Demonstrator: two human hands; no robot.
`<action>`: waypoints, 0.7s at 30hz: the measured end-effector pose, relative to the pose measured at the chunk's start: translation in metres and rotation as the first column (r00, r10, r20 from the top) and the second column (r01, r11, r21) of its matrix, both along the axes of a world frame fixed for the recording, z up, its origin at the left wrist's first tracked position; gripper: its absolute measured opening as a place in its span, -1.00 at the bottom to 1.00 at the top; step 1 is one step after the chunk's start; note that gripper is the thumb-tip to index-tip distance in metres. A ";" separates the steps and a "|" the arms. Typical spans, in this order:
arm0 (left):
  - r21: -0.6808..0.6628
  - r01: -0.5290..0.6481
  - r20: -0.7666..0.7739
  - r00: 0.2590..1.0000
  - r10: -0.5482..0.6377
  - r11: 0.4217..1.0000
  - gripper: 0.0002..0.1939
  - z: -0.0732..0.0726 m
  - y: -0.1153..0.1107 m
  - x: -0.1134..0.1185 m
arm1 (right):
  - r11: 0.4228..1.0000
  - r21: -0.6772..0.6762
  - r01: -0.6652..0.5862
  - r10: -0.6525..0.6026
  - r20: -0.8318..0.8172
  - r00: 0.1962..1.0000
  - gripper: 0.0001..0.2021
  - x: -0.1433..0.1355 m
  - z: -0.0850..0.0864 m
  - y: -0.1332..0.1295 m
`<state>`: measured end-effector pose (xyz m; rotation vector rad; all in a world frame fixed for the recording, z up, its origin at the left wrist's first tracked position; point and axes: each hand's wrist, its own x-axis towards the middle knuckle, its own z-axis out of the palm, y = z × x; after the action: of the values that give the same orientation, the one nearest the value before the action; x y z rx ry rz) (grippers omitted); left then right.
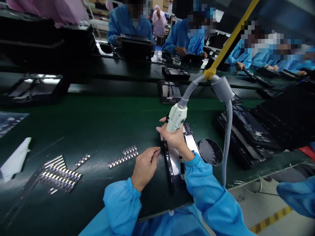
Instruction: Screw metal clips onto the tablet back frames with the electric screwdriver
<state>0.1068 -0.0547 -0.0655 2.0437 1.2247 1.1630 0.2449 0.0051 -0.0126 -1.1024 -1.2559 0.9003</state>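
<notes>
Pale tool (176, 117) tilts above green workbench (98, 124), blue-clad workers (131, 28) beyond.

Bright blue sleeves (216, 193), gathered cuffs (193, 161), probably elastic, bare fingers (154, 158)

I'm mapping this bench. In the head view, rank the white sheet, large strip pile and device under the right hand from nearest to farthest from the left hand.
1. Device: just right of the left hand.
2. Large strip pile: to the left.
3. White sheet: farther left.
</notes>
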 end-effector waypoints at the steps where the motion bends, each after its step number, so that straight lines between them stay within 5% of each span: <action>1: 0.015 -0.009 0.003 1.000 0.009 1.000 -0.80 0.002 -0.002 0.000 | 1.000 0.002 0.001 -0.001 0.010 1.000 -0.86 -0.001 0.000 -0.001; 7: 0.293 0.201 -0.084 0.979 -0.184 0.935 -0.69 0.014 -0.038 0.011 | 0.999 0.044 0.000 -0.001 0.037 0.999 -0.86 -0.002 0.000 -0.003; 12: 0.296 0.457 -0.200 0.888 -0.413 0.839 -0.73 0.014 -0.066 0.030 | 0.998 0.070 0.007 -0.012 0.073 0.997 -0.78 -0.001 -0.001 -0.002; 18: 0.353 0.433 -0.404 0.870 -0.282 0.830 -0.61 -0.005 -0.080 0.043 | 0.996 0.089 0.001 -0.004 0.035 0.999 -0.91 0.003 0.007 -0.003; 21: 0.403 0.381 -0.469 0.867 -0.170 0.832 -0.66 -0.009 -0.076 0.036 | 0.982 0.174 0.077 -0.077 -0.009 0.997 -0.80 0.021 0.020 -0.012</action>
<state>0.1431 -0.1303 -0.0749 2.8589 0.7913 0.9843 0.2664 -0.0068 0.0070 -1.0039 -1.2564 0.7192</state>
